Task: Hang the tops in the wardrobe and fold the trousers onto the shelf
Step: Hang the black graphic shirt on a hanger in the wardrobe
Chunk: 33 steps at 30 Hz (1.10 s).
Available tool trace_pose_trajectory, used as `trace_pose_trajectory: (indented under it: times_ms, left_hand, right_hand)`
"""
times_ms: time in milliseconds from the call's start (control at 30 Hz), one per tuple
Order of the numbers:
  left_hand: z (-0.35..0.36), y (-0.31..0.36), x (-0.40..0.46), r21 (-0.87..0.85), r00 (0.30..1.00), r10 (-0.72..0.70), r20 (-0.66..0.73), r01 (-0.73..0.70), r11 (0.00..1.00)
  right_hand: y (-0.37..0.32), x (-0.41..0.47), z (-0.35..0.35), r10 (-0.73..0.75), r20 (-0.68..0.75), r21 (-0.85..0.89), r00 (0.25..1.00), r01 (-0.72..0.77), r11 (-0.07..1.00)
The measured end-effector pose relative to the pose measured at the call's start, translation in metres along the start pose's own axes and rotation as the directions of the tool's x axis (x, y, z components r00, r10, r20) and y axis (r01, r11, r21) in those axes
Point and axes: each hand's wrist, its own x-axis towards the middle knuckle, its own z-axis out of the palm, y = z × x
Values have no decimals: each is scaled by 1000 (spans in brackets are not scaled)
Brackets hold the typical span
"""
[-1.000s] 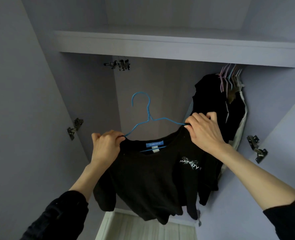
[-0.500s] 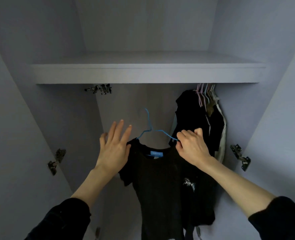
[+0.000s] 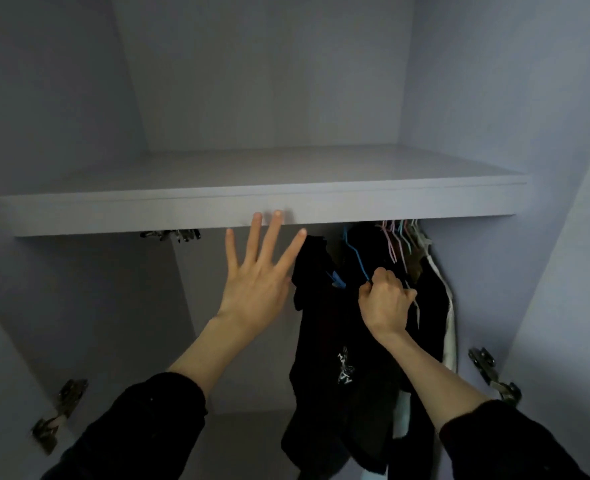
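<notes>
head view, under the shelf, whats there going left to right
left door hinge → metal clips → left hand → black top → right hand on the blue hanger → right door hinge

Black top (image 3: 324, 358) with white print, draped on blue wire hanger (image 3: 354, 254), under shelf (image 3: 217, 209)

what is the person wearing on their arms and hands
Both arms wear dark, black-looking long sleeves, pushed up so the forearms are bare: the left sleeve and the right sleeve look like one plain garment. The left hand and right hand are bare, with no gloves, rings or watch in sight.
</notes>
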Motion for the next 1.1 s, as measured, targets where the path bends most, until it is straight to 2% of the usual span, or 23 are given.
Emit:
trace_pose_trajectory:
  times_ms: [267, 433, 600, 733, 967, 1100]
  left_hand:
    - [28, 6, 26, 84, 994, 0, -109, 9, 996]
    - [38, 2, 27, 159, 991, 5, -134, 16, 987]
    - [42, 3, 27, 161, 991, -5, -137, 28, 987]
    - [43, 3, 27, 161, 991, -16, -130, 37, 986]
    - [43, 5, 26, 165, 993, -33, -116, 52, 985]
    - [39, 7, 25, 176, 994, -46, -99, 62, 982]
  right_hand:
    - [0, 60, 31, 52, -25, 82, 998, -49, 995]
    - [7, 80, 45, 119, 65, 77, 991, -124, 989]
    - [21, 86, 53, 178, 170, -12, 969, -178, 984]
    - [23, 89, 46, 198, 200, -18, 960, -198, 980]
    - [56, 91, 29, 268, 132, -90, 954, -257, 962]
    - [54, 95, 13, 336, 264, -85, 904, -325, 942]
